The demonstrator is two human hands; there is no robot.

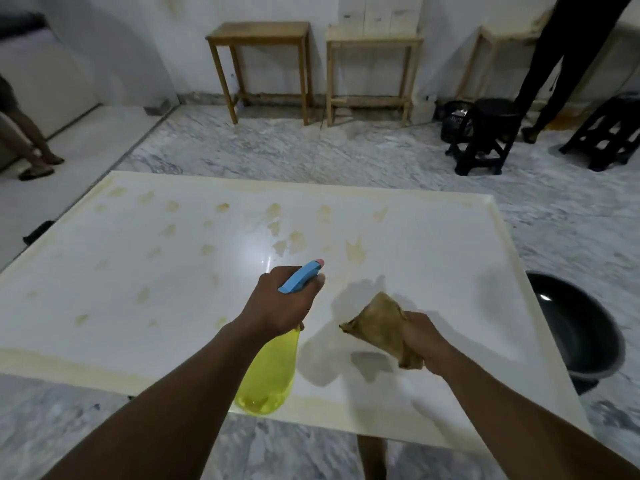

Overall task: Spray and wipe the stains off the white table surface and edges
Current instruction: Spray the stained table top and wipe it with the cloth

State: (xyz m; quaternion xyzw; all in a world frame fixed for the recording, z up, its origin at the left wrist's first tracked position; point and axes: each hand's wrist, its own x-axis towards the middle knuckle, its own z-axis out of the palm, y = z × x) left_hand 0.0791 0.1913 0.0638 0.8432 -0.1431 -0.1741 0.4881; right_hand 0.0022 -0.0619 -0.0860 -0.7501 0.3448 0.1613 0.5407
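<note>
The left hand is closed around the neck of a spray bottle, held above the near part of the white surface. The bottle has a yellow see-through body with some liquid in its bottom, a blue trigger head and a pink nozzle tip pointing away from the person toward the middle of the surface. No label, brand or writing can be read on the bottle (or anywhere else in view).

The right hand grips a crumpled brownish cloth, bunched in the fist and lifted off the surface, just to the right of the bottle; its shadow falls below it.

Yellowish stains dot the surface, many in a loose row along the far side and more scattered across the left half. A yellowed band runs along the surface edges, plain along the near edge.

Beside the right edge, a dark round basin sits on the marbled floor. Farther back, wooden tables stand against the wall, black stools to their right. Another person's legs show at the far left, and one more at the far right.
</note>
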